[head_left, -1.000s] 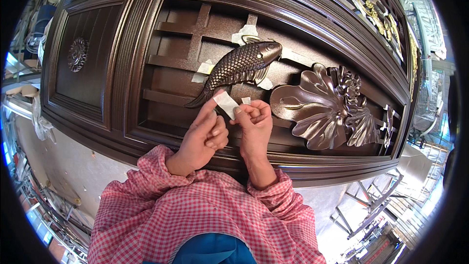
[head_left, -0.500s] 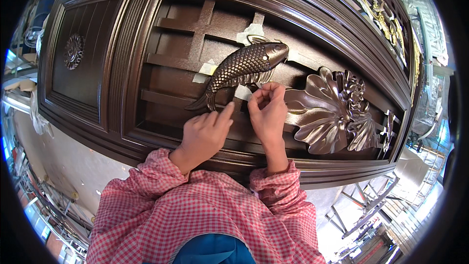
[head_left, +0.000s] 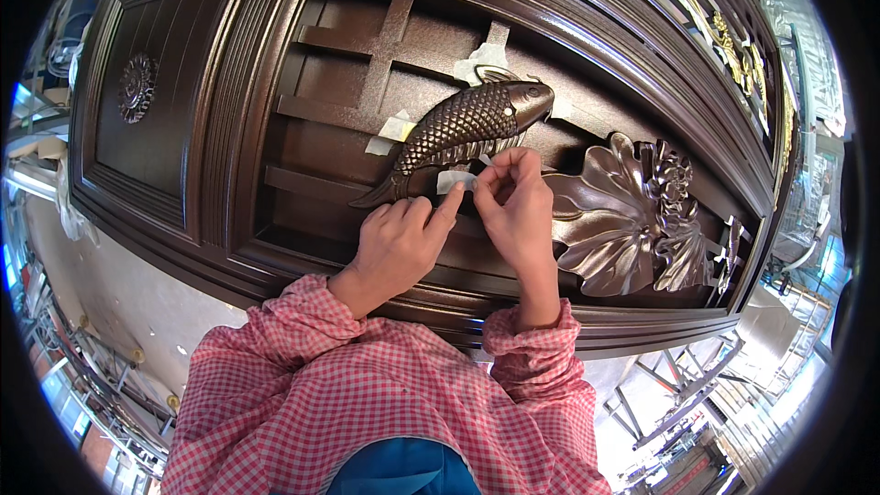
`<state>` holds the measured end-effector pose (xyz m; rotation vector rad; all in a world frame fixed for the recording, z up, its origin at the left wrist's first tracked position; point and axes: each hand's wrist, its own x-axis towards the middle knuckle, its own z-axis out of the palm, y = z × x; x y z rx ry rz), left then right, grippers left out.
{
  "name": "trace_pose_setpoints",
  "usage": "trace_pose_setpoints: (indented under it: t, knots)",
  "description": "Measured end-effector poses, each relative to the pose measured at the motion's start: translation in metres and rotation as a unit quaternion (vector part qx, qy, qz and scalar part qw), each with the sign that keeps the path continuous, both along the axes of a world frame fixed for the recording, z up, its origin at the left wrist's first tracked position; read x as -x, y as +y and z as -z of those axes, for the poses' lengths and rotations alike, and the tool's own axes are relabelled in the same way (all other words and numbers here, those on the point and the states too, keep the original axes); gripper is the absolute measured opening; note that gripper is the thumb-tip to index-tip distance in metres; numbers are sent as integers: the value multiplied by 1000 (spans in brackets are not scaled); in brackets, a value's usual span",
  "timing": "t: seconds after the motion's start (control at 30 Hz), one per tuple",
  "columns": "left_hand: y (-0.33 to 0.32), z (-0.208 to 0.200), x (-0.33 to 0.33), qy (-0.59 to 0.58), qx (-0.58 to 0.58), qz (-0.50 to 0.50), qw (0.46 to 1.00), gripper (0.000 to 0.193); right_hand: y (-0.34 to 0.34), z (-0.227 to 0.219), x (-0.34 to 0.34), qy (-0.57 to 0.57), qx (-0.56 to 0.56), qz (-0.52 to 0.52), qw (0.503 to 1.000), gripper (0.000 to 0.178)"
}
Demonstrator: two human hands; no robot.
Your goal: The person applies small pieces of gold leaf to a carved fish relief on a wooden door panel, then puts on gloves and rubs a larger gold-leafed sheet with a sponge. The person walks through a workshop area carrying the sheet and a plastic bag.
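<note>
One dark brown framed panel (head_left: 335,160), its recess backed by crossed slats. One carp relief (head_left: 463,124), scaled, of matching brown; lies aslant left of the recess's middle, head toward the far edge, tail toward the near left corner. One tape patch (head_left: 456,181), pale, just below the carp's belly. Further pale tape: one piece (head_left: 481,62) by the dorsal fin, another (head_left: 392,133) (partly yellowish) beside the back.

One left hand (head_left: 399,243), index finger stretched out with its tip on the tape patch; the other fingers half curled, nothing seen in their grasp. One right hand (head_left: 518,211), thumb and forefinger pinched together near the belly fins, a small tape scrap (head_left: 485,159) at their tips; remaining fingers folded in.

One lotus carving (head_left: 632,211), broad ruffled leaf and blossom, toward the recess's right edge, just right of the right hand. One slender carved piece (head_left: 731,252) (with pale bits on it) near the right corner. One round rosette (head_left: 137,89) on the smaller left-hand panel (head_left: 156,160). Several gold ornaments (head_left: 724,41) beyond the far right edge. Two sleeves (head_left: 302,316), red-and-white checked.
</note>
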<state>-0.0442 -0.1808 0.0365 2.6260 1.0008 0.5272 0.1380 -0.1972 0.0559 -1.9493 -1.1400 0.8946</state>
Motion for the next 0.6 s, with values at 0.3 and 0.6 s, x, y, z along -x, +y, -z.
trace_pose_setpoints:
  t: [0.3,0.6]
  knots:
    - [1,2,-4,38,-1,-14,999,52,2,8,4,-52,-6,18,998,32]
    - [1,1,-8,63,-1,-30,998,54,2,13,6,-51,4,23,998,37]
